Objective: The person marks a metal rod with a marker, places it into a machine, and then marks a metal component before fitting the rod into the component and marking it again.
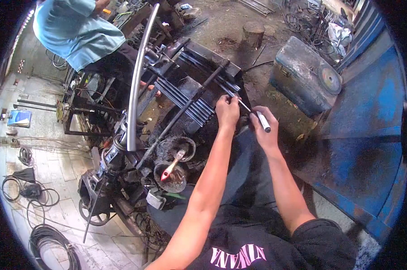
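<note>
My left hand (228, 111) is closed, with thumb and fingers pinching a thin metal rod (244, 105) beside the rack's near end. My right hand (265, 128) is closed around a white marker pen (263, 120) with a black end. The rod reaches from my left hand towards my right fingers; whether the marker touches it is hidden. Just beyond my left hand, several dark metal rods (185, 101) lie side by side across a metal rack (203, 87). A brush (172, 166) with a red and pale handle rests in a dirty bowl left of my forearm.
A long curved metal tube (138, 81) rises at the left. Another person in a blue shirt (84, 38) works at the back left. A worn metal box (298, 72) with a cutting disc (330, 81) stands right, near a blue metal panel (370, 121). Cables (55, 247) coil on the floor.
</note>
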`<state>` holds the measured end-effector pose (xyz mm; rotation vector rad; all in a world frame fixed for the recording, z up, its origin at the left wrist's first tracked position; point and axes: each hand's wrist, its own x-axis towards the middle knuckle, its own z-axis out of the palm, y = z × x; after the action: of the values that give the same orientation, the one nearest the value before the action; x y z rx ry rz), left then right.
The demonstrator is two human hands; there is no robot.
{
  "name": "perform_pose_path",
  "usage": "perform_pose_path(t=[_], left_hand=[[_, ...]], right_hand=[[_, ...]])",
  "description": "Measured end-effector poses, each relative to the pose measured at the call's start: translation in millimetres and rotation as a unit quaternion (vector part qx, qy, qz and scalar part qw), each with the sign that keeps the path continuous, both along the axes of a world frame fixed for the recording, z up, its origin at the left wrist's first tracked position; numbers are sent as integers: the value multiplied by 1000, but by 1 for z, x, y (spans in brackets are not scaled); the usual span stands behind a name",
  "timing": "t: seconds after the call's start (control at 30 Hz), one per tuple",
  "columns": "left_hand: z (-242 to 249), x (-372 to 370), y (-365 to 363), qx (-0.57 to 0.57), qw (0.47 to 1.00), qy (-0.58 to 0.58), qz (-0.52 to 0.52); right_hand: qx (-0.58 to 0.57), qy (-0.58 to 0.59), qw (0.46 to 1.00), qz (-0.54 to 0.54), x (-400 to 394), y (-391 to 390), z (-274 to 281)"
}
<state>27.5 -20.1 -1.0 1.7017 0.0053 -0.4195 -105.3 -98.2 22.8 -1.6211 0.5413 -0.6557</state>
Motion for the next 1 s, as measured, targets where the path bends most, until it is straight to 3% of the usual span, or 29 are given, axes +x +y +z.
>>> perform_pose_path(t=[0.1, 0.17, 0.3, 0.5, 0.7, 0.83, 1.0], left_hand=[[-7, 10, -4, 94, 992, -77, 24], [11, 9, -7, 250, 938, -236, 40], [31, 7, -10, 251, 938, -230, 62], [32, 13, -14, 267, 942, -186, 79], [18, 21, -14, 282, 932, -207, 89], [24, 23, -13, 268, 949, -150, 77], [15, 25, -9, 189, 960, -186, 90]], right_hand=[[-17, -7, 1000, -20, 21, 0, -20], [-27, -22, 997, -64, 34, 5, -19], [-112, -4, 987, -111, 52, 9, -17], [-130, 3, 982, -139, 69, 14, -32], [-93, 31, 983, -154, 81, 18, -39], [-67, 34, 984, -163, 91, 18, -42], [-11, 54, 985, -164, 100, 17, -48]])
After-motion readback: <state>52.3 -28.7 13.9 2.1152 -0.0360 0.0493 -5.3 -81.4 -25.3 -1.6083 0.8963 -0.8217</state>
